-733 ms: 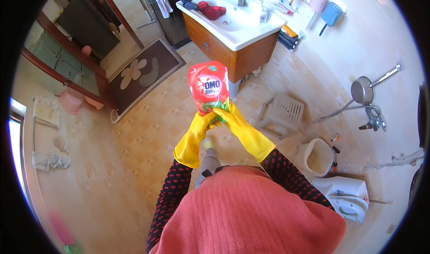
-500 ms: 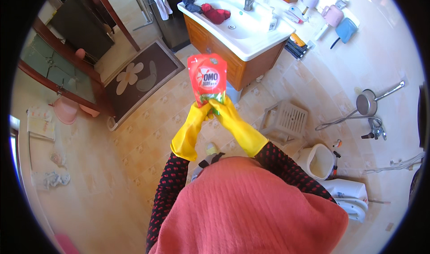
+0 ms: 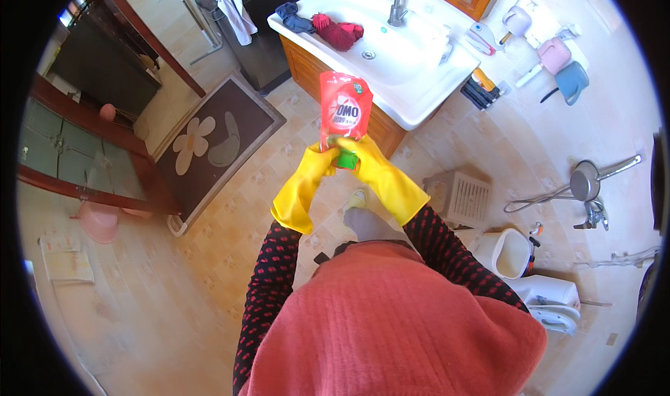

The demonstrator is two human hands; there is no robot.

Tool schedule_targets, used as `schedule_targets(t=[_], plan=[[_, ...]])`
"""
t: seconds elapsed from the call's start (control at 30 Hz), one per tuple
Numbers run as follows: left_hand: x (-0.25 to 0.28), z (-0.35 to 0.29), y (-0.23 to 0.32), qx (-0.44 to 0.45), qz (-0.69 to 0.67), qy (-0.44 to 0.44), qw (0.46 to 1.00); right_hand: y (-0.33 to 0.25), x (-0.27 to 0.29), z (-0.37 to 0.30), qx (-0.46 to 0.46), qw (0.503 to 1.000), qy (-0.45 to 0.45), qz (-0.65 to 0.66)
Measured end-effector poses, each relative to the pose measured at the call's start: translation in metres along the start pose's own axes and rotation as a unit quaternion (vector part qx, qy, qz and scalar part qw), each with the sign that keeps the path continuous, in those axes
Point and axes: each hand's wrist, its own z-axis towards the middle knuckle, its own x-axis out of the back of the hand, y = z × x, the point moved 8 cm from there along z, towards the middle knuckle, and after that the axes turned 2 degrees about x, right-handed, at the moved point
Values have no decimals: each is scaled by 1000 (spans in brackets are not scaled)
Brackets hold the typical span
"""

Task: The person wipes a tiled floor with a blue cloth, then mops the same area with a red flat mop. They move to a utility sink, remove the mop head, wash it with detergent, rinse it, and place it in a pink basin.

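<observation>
At mid-view, the yellow-gloved fingers (image 3: pixel 347 144) of left hand (image 3: pixel 318 161) and right hand (image 3: pixel 367 156) were clamped on the lower end of a red pouch (image 3: pixel 345 108), which extended toward twelve o'clock, white sink (image 3: pixel 405 82) at one, brown mat (image 3: pixel 206 176) at nine, plastic stool (image 3: pixel 469 199) near three.

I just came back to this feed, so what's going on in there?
A person in a tiled washroom holds a red pouch in both yellow-gloved hands, the left hand and right hand gripping its near end. It is held out over the floor, on the near side of the white sink. A red cloth and a dark cloth lie at the sink's left end, with neither hand on them.
</observation>
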Motion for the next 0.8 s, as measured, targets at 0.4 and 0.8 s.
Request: schedule_targets(t=[0.4, 0.8], plan=[[20, 153, 74, 45, 50, -69, 995, -65, 65, 182, 37, 995, 19, 86], [55, 260, 89, 123, 74, -84, 986, -64, 105, 282, 77, 978, 147, 127]])
